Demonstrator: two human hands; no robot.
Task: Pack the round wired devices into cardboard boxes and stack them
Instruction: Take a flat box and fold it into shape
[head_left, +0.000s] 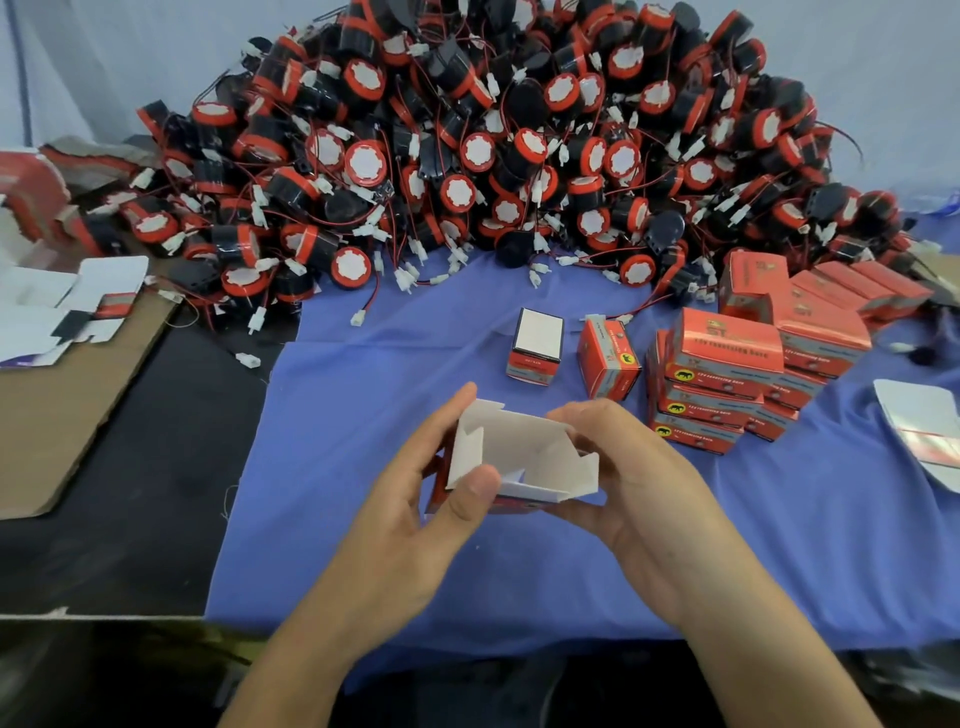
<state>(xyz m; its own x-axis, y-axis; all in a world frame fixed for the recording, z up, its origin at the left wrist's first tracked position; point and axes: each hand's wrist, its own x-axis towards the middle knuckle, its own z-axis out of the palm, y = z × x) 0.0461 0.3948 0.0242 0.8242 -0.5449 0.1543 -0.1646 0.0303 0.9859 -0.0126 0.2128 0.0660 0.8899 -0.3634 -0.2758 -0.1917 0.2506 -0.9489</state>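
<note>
Both hands curl round an open, empty cardboard box (524, 457), left hand (415, 499) and right hand (639, 483) at either end, just above the counter (363, 561). Forming it looks the step; next, one hand must reach the device heap (493, 156) beyond.

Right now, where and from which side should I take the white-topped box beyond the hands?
Probably from above, with the grip across the two side walls of the white-topped box: it stands upright, with bare cloth on its left and the red box set apart.
</note>
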